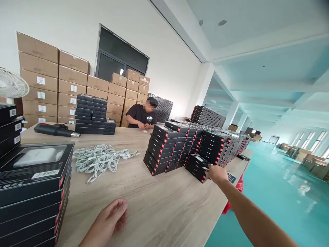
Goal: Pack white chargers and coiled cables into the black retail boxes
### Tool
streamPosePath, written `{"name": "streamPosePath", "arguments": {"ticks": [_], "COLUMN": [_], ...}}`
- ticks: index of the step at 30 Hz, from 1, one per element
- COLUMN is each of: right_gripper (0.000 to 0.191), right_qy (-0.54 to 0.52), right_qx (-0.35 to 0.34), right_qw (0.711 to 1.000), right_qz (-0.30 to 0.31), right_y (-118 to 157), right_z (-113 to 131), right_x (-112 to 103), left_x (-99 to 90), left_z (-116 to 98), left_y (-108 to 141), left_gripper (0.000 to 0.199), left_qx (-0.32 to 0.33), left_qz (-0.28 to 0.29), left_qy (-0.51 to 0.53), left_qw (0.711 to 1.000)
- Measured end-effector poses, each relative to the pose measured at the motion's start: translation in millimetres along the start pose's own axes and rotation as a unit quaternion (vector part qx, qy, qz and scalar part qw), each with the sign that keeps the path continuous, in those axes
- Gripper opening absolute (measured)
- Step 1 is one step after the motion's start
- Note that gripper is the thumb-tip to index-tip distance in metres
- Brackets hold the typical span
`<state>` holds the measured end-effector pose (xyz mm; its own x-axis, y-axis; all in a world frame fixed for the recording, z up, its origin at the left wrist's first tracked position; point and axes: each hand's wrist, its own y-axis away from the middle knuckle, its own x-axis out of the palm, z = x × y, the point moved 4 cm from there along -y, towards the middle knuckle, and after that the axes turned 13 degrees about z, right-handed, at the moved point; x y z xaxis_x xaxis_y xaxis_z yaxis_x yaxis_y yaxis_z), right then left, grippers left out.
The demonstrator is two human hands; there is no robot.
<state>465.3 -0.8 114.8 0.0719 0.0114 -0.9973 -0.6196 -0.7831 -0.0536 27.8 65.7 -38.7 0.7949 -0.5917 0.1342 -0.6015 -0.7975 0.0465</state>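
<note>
Nearest us, our left hand (113,216) is loosely half-curled over the worktop (156,206), to the right of a stack of boxed devices (31,209). Farther out, our right hand (217,173) has its fingertips at the right end of a short stack of black boxes (194,169), though we cannot tell whether they pinch anything; coiled pale cables (100,158) lie well to the left. Beyond, a co-worker (136,113) bends over the worktop before brown cartons (39,84).
</note>
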Motion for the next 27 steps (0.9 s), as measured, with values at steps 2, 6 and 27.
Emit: {"name": "streamPosePath", "arguments": {"ticks": [2,6,27], "right_gripper": [0.025,0.031,0.04], "right_qy": [0.029,0.002,-0.376], "right_qx": [-0.022,-0.155,-0.451], "right_qw": [0.999,0.986,0.799], "right_qz": [-0.019,-0.067,0.13], "right_y": [22.5,106.1,118.8], "right_z": [16.8,78.5,271.6], "right_x": [3.5,31.2,78.7], "left_x": [6.8,28.2,-0.6], "left_z": [-5.5,-8.0,-54.6], "left_y": [4.3,9.7,49.2], "left_gripper": [0.057,0.064,0.052], "left_qx": [0.002,-0.063,-0.043], "left_qz": [-0.002,-0.023,-0.092], "left_qy": [-0.004,0.082,-0.334], "left_qw": [1.0,0.994,0.937]}}
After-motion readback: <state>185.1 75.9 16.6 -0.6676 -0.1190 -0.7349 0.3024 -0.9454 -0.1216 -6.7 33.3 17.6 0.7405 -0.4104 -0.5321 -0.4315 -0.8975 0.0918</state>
